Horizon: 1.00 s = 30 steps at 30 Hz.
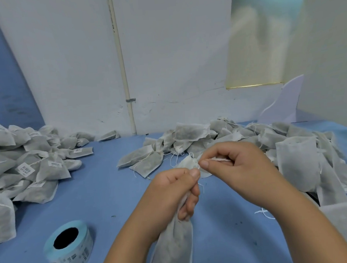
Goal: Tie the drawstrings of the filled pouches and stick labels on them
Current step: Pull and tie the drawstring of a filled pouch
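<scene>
Two bare forearms reach in from the near edge of the blue tabletop (103,195), and between them a long grey-white non-woven pouch (172,246) is held, filled with dark matter, its bottom toward the near edge. The left hand (171,189) grips the pouch just below its mouth, fingers curled tight round the fabric and the thumb pressed up against the gathered neck (188,162), which is bunched into a small white ruffle. The right hand (236,162), just beside it with the two thumbs close together, pinches a thin white drawstring (220,159) between thumb and forefinger, the other fingers curled in. A short stretch of the cord shows white against the forefinger. Toward the near-left corner lies a roll of barcode labels (68,243) on pale blue backing, its dark core facing up, well apart from the hands. Along the left edge sits a heap of labelled pouches (25,165), many showing a white barcode sticker. Toward the far and right edges spreads a bigger heap of unlabelled pouches (249,139) with loose strings trailing. A white scrap of string (265,214) lies on the tabletop beside the right forearm. Behind stands a white wall (74,66) with a thin cream pipe (123,69) running up it.
</scene>
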Tool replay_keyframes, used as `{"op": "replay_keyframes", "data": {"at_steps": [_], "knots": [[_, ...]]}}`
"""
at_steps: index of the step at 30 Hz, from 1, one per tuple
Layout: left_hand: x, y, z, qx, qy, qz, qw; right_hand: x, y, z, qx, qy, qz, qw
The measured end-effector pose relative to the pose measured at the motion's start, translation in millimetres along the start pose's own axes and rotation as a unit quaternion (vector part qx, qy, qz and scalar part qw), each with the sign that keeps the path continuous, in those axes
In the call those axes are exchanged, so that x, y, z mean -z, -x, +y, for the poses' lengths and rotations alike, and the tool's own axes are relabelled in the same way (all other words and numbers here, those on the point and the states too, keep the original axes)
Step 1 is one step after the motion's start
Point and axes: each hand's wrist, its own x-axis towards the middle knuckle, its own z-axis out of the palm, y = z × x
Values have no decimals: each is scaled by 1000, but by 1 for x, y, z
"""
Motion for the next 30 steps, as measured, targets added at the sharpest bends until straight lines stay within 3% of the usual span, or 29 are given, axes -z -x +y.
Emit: {"op": "replay_keyframes", "data": {"at_steps": [7, 11, 15, 17, 21, 25, 30], "knots": [[-2, 0, 2, -3, 164, 0, 986, -11, -1, -3, 0, -15, 55, 998], [-1, -1, 4, -60, 185, -3, 981, -18, 0, -5, -16, -75, 30, 997], [1, -2, 5, -61, 196, 63, 977, -21, 2, -7, -4, -64, 9, 998], [2, -1, 6, -60, 150, 107, 981, -20, 3, -10, 33, 20, -9, 999], [3, 1, 9, -76, -75, 159, 982, -11, 6, -16, 88, 183, -36, 979], [0, 7, 16, -86, -238, 117, 961, -1, 11, -25, 88, 237, -62, 966], [-5, 13, 20, -117, -352, 72, 926, 8, 14, -32, 75, 258, -88, 959]]}}
